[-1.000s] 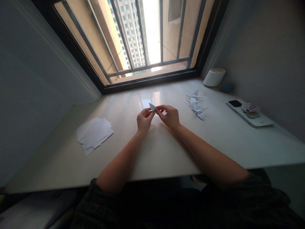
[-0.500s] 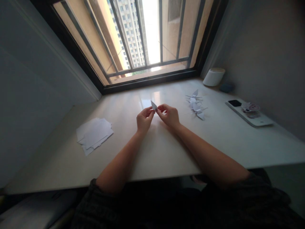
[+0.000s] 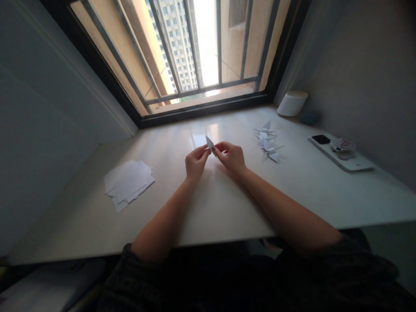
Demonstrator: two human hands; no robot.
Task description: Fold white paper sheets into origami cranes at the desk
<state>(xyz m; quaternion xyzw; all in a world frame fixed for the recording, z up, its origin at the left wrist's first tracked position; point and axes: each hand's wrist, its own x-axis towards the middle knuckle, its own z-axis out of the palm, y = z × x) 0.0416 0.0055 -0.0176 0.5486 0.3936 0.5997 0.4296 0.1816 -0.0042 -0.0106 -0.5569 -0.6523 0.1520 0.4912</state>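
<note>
pale tabletop [image 3: 208, 208] runs up to a barred window [image 3: 194, 47]. centered before the window is a small folded paper [image 3: 209, 142], its pointed tip aimed up. fingers and thumb of the left hand [image 3: 195, 165] pinch its lower part; those of the right hand [image 3: 232, 157] are clamped on it too. white sheets [image 3: 130, 182] lie stacked left of the window's near edge, folded paper figures [image 3: 264, 137] before its right corner, a phone [image 3: 355, 164] farther right of it.
</note>
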